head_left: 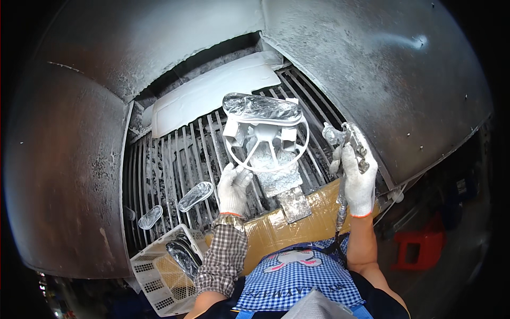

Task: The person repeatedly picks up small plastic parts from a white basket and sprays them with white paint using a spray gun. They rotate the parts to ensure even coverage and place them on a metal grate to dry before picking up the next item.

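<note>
A white spoked wheel (273, 168) sits in the middle of the spray booth, coated with white residue. On top of it rests a shoe sole (263, 109) with a light edge, its upper face covered in shiny dark clear film. My left hand (234, 186), in a white glove, is at the wheel's near left rim with its fingers curled against it. To the right of the wheel, my right hand (358, 178), gloved too, is closed around a metal spray gun (336, 135). A hose hangs from the gun. The gun's nozzle tip is hard to make out.
Two film-covered soles (196, 196) (150, 217) lie on the slatted grate (183, 154) at left. A white plastic basket (154, 271) holds more dark wrapped pieces. A white board (212, 90) lies at the back. Taped cardboard (255, 231) lines the front; metal walls (388, 80) enclose the sides.
</note>
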Demonstrator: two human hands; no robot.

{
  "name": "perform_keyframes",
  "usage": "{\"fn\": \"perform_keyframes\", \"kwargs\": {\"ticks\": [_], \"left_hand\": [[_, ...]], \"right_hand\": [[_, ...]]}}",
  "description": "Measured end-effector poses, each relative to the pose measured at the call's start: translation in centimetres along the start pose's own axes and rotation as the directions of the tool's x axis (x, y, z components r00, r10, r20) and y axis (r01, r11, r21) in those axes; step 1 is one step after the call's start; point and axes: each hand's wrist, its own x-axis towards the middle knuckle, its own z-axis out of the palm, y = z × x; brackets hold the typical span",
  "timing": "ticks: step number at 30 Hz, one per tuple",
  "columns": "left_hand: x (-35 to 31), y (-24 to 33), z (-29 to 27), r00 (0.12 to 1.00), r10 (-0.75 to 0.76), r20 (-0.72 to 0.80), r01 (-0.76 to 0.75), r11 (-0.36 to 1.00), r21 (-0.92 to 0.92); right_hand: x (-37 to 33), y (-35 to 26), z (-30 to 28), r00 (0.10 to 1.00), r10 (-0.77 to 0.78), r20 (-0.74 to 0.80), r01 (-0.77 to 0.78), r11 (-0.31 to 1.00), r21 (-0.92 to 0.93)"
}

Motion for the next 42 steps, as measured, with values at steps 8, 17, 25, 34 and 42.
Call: {"fn": "perform_keyframes", "kwargs": {"ticks": [8,17,25,34,42], "left_hand": [[-2.4,-4.0,1.6,0.940,-0.294,0.173,0.318,0.938,-0.136],[-2.8,-2.4,3.3,0.944,-0.263,0.198,0.300,0.936,-0.186],[-2.4,0.3,2.3,0.961,-0.201,0.191,0.220,0.972,-0.083],[-0.5,2.8,1.5,0.978,-0.158,0.133,0.163,0.986,-0.026],[0.9,4.2,1.2,0.987,-0.131,0.091,0.137,0.988,-0.065]], "right_hand": [[-1.3,-1.5,-0.3,0.999,0.052,-0.002,-0.052,0.998,-0.031],[-1.4,-1.4,-1.2,0.997,0.073,0.033,-0.074,0.997,0.026],[-1.1,-0.7,-1.1,0.993,0.072,0.094,-0.078,0.996,0.053],[-0.6,0.5,-0.5,0.966,0.099,0.238,-0.111,0.993,0.038],[0.6,1.3,0.6,0.971,0.079,0.227,-0.086,0.996,0.022]]}}
